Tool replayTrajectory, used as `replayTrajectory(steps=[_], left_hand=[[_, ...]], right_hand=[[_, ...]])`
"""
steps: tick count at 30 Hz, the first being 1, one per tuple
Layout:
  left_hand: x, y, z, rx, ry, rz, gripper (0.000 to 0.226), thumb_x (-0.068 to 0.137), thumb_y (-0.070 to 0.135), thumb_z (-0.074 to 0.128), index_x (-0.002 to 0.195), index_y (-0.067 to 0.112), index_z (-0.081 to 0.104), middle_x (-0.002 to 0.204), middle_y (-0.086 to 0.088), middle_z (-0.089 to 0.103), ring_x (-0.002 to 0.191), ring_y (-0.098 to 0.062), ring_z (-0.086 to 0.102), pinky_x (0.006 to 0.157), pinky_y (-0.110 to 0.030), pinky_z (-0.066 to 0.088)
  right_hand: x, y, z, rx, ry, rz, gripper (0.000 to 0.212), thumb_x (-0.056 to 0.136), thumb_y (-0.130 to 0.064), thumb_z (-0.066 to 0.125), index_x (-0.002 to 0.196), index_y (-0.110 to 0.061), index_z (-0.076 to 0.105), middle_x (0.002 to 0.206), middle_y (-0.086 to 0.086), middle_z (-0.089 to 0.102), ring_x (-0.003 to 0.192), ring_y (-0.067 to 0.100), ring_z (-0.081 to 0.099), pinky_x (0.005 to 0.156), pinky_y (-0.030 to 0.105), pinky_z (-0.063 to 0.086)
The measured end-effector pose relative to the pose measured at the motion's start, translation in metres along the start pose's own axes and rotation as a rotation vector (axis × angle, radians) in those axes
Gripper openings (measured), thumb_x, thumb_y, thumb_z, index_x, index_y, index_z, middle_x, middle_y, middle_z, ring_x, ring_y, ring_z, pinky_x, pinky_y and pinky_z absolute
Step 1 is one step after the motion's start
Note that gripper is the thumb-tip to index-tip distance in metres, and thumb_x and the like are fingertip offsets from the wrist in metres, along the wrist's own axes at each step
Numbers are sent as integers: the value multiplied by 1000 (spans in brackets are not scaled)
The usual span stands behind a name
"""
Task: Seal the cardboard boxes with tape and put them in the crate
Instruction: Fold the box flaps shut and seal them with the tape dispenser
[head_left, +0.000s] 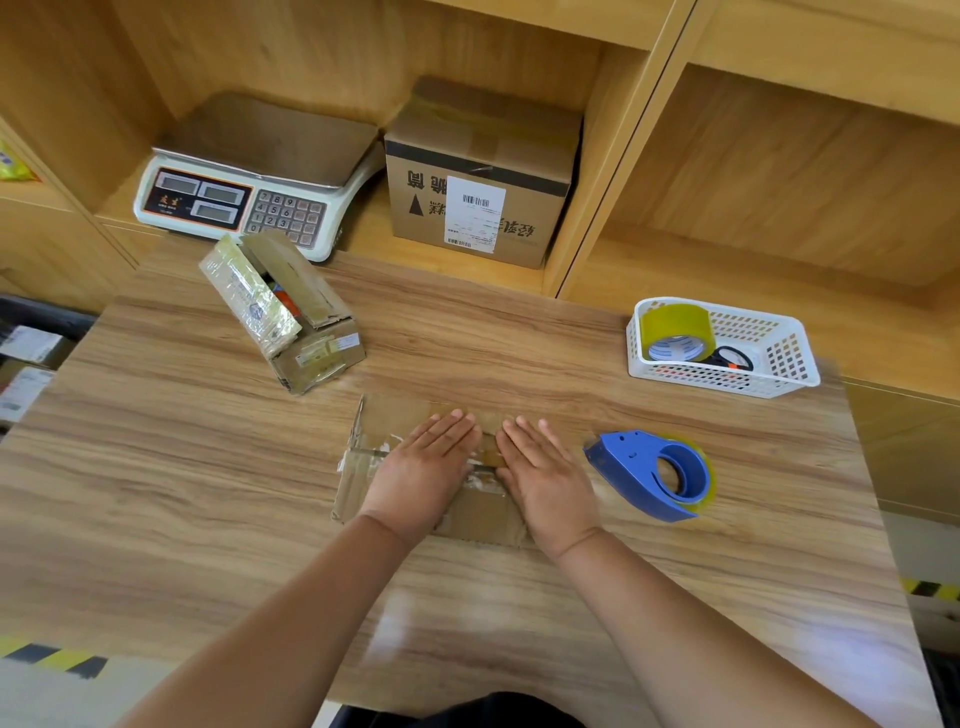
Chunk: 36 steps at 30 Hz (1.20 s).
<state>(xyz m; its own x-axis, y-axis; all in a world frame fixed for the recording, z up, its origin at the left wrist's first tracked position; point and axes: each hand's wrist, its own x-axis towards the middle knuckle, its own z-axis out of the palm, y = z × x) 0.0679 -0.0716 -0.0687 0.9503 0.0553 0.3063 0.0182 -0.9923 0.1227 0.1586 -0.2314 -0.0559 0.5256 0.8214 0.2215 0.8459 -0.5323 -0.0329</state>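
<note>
Left hand: laid flat, fingers straight and together, pressed on the flaps of the small box; nothing is gripped.
Right hand: laid flat likewise beside it, fingers straight.
Small box: set mid-table.
Second box: left open, placed further back at left.
Tape dispenser: blue, placed just right of the hands.

the keypad of the scale shows 7 8 9, 4 5 6, 1 2 3. the big box on the shelf bears upside-down chinese print and a white label with barcodes, its text too small to read.
</note>
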Motion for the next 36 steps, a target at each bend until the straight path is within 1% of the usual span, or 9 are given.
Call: replayTrajectory(steps=[3,8,11,16,21,24,28,32,36], left_hand=[[-4,3,-7,-15,-137,-25,50,93,34,34,124,7,62,130,-7,60,125,-20,53,110,-33,28],[-4,1,-10,52,-242,-100,61,94,48,29,138,8,47,146,-3,40,137,-15,35,111,-38,19],[-3,3,-12,57,-250,-149,63,94,49,28,139,9,46,148,-1,30,138,-11,28,111,-38,18],[-3,5,-13,53,-293,-193,64,95,52,22,142,15,42,149,3,28,138,-8,23,113,-39,14],[0,8,-21,42,-367,-191,75,84,60,-9,149,22,-3,156,9,-5,139,-4,-14,114,-36,-13],[-2,13,-22,48,-381,-220,78,78,61,-17,145,21,-15,156,6,-16,138,-6,-23,114,-36,-17],[-4,18,-24,79,-410,-327,87,70,65,-22,139,13,-27,149,-2,-29,136,-10,-28,116,-36,-17],[-1,24,-30,108,-449,-362,75,84,67,-8,138,18,-29,154,-4,-25,142,-15,-24,118,-40,-13],[-1,29,-35,126,-497,-340,69,96,61,11,142,25,-25,158,-8,-20,145,-20,-20,117,-43,-11]], right_hand=[[2,-5,-7,3,-129,40,51,92,-38,37,127,-8,59,131,4,58,119,22,53,98,38,48],[4,-5,-14,-25,-305,83,63,96,-53,24,138,-12,49,147,1,43,121,18,44,90,33,44],[2,-4,-14,-63,-394,62,70,100,-52,6,142,-7,42,150,7,38,134,23,41,108,38,25],[-3,-5,-14,1,-457,70,75,98,-56,-5,147,-4,16,157,11,13,146,24,12,115,34,1],[-13,2,-18,78,-446,62,90,80,-68,-27,145,-8,-11,155,5,-17,145,17,-13,115,29,-13],[-17,7,-25,104,-500,50,93,69,-69,-35,142,-12,-23,150,1,-31,141,10,-24,114,25,-18],[-17,14,-43,218,-614,62,81,79,-65,-10,143,-18,-25,146,-7,-36,136,2,-24,113,22,-14],[-24,5,-49,706,-679,399,72,101,-43,34,150,-24,-16,159,-8,-11,146,9,3,112,21,9],[-30,-6,-41,856,-679,508,71,101,-38,37,149,-32,-15,159,-6,10,143,16,23,105,24,25]])
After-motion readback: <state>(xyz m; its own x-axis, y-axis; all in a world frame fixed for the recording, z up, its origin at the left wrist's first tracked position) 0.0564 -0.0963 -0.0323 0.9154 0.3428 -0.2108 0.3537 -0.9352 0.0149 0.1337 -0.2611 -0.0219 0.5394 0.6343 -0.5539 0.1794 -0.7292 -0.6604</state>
